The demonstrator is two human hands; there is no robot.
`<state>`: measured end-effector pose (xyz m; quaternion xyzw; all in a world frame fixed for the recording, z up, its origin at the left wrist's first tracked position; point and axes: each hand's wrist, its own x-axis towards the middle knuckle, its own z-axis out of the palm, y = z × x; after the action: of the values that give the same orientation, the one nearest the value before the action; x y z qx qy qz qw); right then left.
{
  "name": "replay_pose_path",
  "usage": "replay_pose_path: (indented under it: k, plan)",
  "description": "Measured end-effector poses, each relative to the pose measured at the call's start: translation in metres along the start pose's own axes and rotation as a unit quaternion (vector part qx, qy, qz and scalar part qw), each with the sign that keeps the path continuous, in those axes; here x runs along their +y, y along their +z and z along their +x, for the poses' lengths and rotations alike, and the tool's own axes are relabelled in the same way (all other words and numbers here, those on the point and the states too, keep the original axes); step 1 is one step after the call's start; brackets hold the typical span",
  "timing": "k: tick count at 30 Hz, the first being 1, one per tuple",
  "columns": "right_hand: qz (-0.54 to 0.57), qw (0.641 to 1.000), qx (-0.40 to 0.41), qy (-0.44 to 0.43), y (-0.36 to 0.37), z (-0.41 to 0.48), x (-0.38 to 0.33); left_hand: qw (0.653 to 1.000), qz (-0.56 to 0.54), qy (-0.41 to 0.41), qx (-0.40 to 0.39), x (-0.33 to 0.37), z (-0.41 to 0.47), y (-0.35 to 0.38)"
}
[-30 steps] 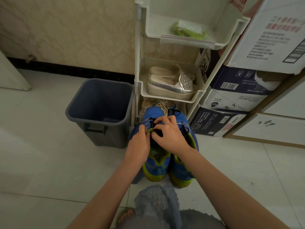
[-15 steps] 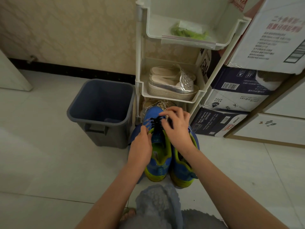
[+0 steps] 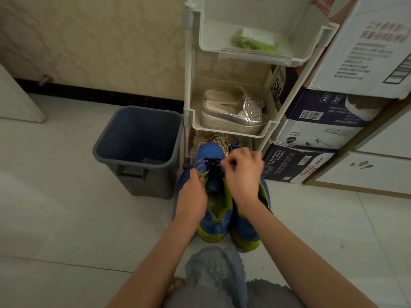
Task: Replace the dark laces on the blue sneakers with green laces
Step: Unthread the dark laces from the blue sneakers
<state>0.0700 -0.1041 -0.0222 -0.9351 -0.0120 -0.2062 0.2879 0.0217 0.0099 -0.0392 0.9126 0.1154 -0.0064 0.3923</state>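
One top tray holds bagged green laces.

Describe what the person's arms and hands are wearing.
Nothing shows on either. The left hand and right hand are bare: no gloves, rings, watch or bracelet visible. Both forearms show no sleeve up to the frame's edge. The right hand is motion-blurred, so small details could be missed.

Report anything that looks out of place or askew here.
The clear bag of green laces hangs its zip edge over the front rim of the rack's top tray. The dark lace on one blue sneaker is partly undone, which fits the task.
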Motion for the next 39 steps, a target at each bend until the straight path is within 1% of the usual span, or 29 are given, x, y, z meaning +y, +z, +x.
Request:
replay_pose_path:
  k: [1, 2, 3, 4, 5, 7, 9, 10, 11, 13, 14, 16, 17, 18, 19, 20, 21, 22, 23, 24, 26, 27, 29, 31, 33, 36, 39]
  plan:
    - [0.063, 0.992, 0.036, 0.107, -0.005, 0.005, 0.002, 1.0, -0.001, -0.001, 0.001, 0.0, 0.0, 0.0]
    - [0.1, 0.977, 0.062, 0.178, -0.009, 0.01, 0.004, 1.0, -0.003, -0.003, 0.002, 0.0, 0.0, 0.001]
    - [0.103, 0.972, 0.072, 0.196, -0.012, 0.013, 0.006, 1.0, -0.005, -0.004, 0.002, 0.0, 0.0, 0.001]
    - [0.1, 0.977, 0.065, 0.175, -0.015, 0.013, 0.004, 1.0, -0.005, -0.005, 0.002, 0.001, 0.0, 0.002]
    - [0.09, 0.987, 0.045, 0.122, -0.016, 0.011, 0.0, 1.0, -0.006, -0.006, 0.004, 0.001, 0.0, 0.002]
    - [0.041, 0.999, -0.028, -0.02, -0.013, 0.001, -0.009, 1.0, -0.009, -0.007, 0.007, 0.001, 0.0, 0.003]
    - [-0.02, 0.987, -0.093, -0.126, -0.007, -0.009, -0.014, 1.0, -0.013, -0.009, 0.004, 0.001, 0.0, 0.004]
    - [-0.046, 0.98, -0.115, -0.155, -0.003, -0.012, -0.012, 1.0, -0.016, -0.01, 0.002, 0.001, 0.0, 0.004]
    - [-0.072, 0.974, -0.131, -0.168, 0.001, -0.014, -0.01, 1.0, -0.015, -0.009, 0.002, 0.001, 0.0, 0.004]
    - [-0.114, 0.966, -0.165, -0.161, 0.007, -0.017, -0.005, 1.0, -0.009, -0.005, 0.004, 0.0, 0.0, 0.003]
    - [-0.116, 0.966, -0.168, -0.159, 0.009, -0.019, -0.002, 1.0, -0.008, -0.004, 0.005, 0.0, 0.0, 0.003]
    - [-0.089, 0.973, -0.146, -0.152, 0.008, -0.02, -0.001, 1.0, -0.007, -0.004, 0.006, 0.001, 0.0, 0.004]
    - [-0.066, 0.983, -0.118, -0.122, 0.005, -0.019, -0.003, 1.0, -0.006, -0.002, 0.006, 0.001, -0.001, 0.004]
    - [-0.027, 0.995, -0.083, -0.057, 0.002, -0.016, -0.003, 1.0, -0.004, -0.001, 0.006, 0.001, -0.001, 0.003]
    - [0.034, 0.997, -0.047, 0.043, -0.004, -0.01, -0.003, 1.0, -0.004, -0.002, 0.005, 0.0, -0.001, 0.003]
    - [0.115, 0.981, -0.012, 0.154, -0.011, -0.003, -0.003, 1.0, -0.006, -0.003, 0.005, 0.0, -0.001, 0.002]
    - [0.194, 0.95, 0.023, 0.245, -0.018, 0.004, -0.001, 1.0, -0.01, -0.004, 0.006, 0.0, -0.001, 0.002]
    - [0.239, 0.924, 0.049, 0.296, -0.023, 0.01, 0.003, 1.0, -0.013, -0.004, 0.007, 0.0, -0.001, 0.002]
    - [0.233, 0.921, 0.051, 0.308, -0.025, 0.014, 0.004, 1.0, -0.012, -0.002, 0.008, 0.0, -0.002, 0.002]
    - [0.197, 0.933, 0.027, 0.3, -0.025, 0.015, 0.001, 1.0, -0.01, 0.0, 0.009, 0.001, -0.002, 0.002]
    - [0.104, 0.964, -0.022, 0.244, -0.02, 0.009, -0.004, 1.0, -0.006, 0.002, 0.014, 0.002, -0.002, 0.003]
    - [0.078, 0.975, -0.026, 0.206, -0.017, 0.004, -0.005, 1.0, -0.005, 0.002, 0.017, 0.002, -0.002, 0.003]
    - [0.06, 0.99, -0.038, 0.124, -0.013, -0.007, -0.002, 1.0, 0.0, 0.0, 0.016, 0.001, -0.001, 0.003]
    - [0.029, 0.987, -0.123, 0.098, -0.011, -0.016, 0.002, 1.0, 0.011, 0.007, 0.012, 0.001, 0.0, 0.0]
    - [-0.054, 0.976, -0.201, 0.067, -0.012, -0.022, 0.006, 0.998, 0.038, 0.044, 0.013, 0.002, 0.001, -0.003]
    - [-0.133, 0.971, -0.199, 0.018, -0.012, -0.022, 0.008, 0.985, 0.112, 0.126, 0.025, 0.005, 0.014, -0.007]
    - [-0.189, 0.965, -0.182, 0.006, -0.01, -0.021, 0.009, 0.98, 0.135, 0.148, 0.007, 0.008, 0.029, -0.012]
